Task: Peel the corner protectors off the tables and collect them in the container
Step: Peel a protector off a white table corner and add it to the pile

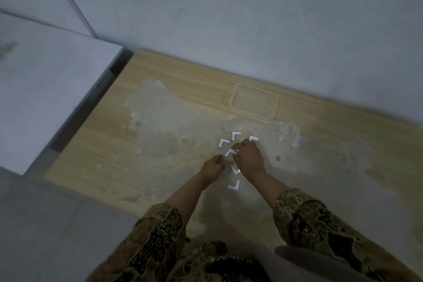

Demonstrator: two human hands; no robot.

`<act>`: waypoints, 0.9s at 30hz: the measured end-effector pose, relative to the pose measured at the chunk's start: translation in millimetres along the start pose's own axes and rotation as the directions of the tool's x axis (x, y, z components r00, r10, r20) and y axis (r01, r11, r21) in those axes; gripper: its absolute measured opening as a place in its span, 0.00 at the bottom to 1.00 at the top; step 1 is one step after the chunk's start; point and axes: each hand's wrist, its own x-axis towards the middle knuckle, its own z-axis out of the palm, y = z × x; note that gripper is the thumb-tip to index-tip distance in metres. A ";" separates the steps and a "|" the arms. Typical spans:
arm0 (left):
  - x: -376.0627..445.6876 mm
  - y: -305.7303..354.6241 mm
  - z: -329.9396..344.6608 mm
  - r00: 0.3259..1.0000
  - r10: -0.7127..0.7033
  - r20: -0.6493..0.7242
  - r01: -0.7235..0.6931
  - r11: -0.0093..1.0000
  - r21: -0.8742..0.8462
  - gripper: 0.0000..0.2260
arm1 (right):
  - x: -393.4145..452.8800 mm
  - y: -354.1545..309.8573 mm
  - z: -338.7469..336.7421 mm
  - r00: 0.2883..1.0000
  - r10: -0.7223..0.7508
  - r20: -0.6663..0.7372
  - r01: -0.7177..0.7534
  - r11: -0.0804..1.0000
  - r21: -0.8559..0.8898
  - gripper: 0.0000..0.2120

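Head view: both hands' curled fingers [238, 144] on one white corner protector [230, 151].

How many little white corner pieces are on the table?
6: three beyond the hands, one between the hands, two nearer the person. The hands may hide more.

Dim room: worn wooden table [160, 103] (patchy, peeling) against grey wall [229, 7].

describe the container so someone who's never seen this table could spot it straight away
On the worn wooden table, look along the far edge by the wall. The container lies there, beyond both hands: a shallow, clear rectangle with rounded corners, unlike the small white L-shaped corner protectors nearer the person.
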 end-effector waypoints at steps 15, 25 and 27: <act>-5.8 11.2 5.8 0.990 0.017 -0.139 -0.063 0.941 -0.333 0.13 | -5.6 0.3 -8.2 0.985 0.156 -0.071 -0.072 0.755 0.652 0.06; -23.7 24.4 -1.7 0.939 0.173 -0.297 -0.309 0.805 -0.507 0.08 | -37.7 -17.2 -36.2 0.885 0.112 0.452 -0.437 -0.137 0.889 0.04; -28.5 25.9 -4.0 0.932 0.205 -0.299 -0.338 0.791 -0.510 0.07 | -44.0 -20.7 -41.9 0.890 0.080 0.450 -0.430 -0.185 0.884 0.04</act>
